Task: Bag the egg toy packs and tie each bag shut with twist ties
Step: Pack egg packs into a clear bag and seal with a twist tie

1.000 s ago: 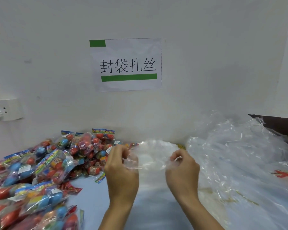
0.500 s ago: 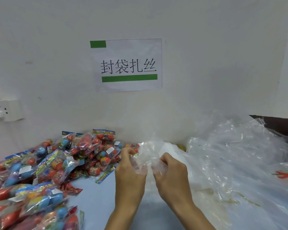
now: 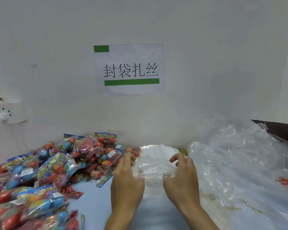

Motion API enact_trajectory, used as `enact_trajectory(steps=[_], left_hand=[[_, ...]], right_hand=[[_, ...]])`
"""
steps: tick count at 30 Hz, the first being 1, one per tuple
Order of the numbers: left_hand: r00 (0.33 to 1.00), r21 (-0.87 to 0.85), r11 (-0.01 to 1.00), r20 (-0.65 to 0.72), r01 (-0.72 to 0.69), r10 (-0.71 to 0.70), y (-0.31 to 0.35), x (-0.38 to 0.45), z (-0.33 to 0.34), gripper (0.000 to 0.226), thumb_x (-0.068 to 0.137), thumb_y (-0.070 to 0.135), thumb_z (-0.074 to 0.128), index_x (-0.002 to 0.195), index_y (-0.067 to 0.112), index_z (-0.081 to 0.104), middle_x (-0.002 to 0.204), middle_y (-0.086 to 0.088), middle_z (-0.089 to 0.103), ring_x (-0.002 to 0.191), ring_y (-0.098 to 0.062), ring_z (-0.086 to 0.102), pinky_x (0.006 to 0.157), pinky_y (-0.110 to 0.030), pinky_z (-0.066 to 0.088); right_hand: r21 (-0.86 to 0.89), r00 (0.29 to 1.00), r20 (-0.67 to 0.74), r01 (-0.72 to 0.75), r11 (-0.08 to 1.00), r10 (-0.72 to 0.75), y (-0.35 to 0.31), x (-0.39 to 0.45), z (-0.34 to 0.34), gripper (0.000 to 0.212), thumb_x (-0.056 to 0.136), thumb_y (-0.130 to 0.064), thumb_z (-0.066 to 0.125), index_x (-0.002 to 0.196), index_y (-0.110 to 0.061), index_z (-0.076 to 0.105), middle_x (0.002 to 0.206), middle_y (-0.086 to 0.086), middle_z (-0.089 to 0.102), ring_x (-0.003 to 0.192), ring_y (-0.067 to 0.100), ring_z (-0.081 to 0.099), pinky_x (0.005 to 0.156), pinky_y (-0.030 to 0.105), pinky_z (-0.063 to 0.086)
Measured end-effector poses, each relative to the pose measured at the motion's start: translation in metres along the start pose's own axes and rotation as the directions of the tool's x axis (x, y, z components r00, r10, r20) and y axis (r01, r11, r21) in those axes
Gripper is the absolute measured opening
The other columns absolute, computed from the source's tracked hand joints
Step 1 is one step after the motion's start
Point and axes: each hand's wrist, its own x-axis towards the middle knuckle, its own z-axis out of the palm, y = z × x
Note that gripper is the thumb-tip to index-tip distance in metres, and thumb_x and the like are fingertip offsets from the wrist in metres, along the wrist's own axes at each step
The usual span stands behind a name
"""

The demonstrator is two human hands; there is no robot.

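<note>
Worktop (image 3: 96, 203), pale blue, lower frame. Loose heap of clear bags (image 3: 239, 171) fills lower right. Egg toy packs (image 3: 60, 165) piled lower left, none bagged yet. Paper sign (image 3: 129, 69) on wall, centre. One clear bag (image 3: 155, 166) held at lower centre: left hand (image 3: 125, 181) and right hand (image 3: 181, 178) each grip pinching an edge of it. Change: half a second ago the hands were nearly touching; now apart, film stretched between. Judged: mouth being worked open, ready to take packs. Twist ties not identifiable.
</note>
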Motion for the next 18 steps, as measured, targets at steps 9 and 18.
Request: enact_trajectory(steps=[9, 18], left_hand=[[0.993, 0.199, 0.979, -0.099, -0.045, 0.066, 0.005, -0.002, -0.005, 0.046, 0.075, -0.011, 0.064, 0.107, 0.021, 0.057, 0.079, 0.001, 0.063, 0.068, -0.023, 0.056, 0.053, -0.03, 0.041], [0.99, -0.081, 0.995, -0.131, -0.057, 0.046, 0.001, 0.001, 0.0, 0.07, 0.07, 0.013, 0.084, 0.124, 0.027, 0.042, 0.114, 0.009, 0.043, 0.101, -0.014, 0.048, 0.076, -0.03, 0.044]], right_hand=[[-0.17, 0.998, 0.01, 0.067, 0.983, -0.066, -0.009, -0.006, 0.004, 0.042, 0.093, -0.028, 0.057, 0.058, -0.022, 0.034, 0.054, -0.004, 0.044, 0.054, 0.017, 0.041, 0.051, 0.029, 0.032], [0.188, 0.967, -0.161, -0.168, 0.968, 0.199, -0.006, 0.003, 0.0, 0.053, 0.093, -0.011, 0.06, 0.053, -0.017, 0.026, 0.046, -0.005, 0.028, 0.05, 0.021, 0.027, 0.049, 0.035, 0.024]])
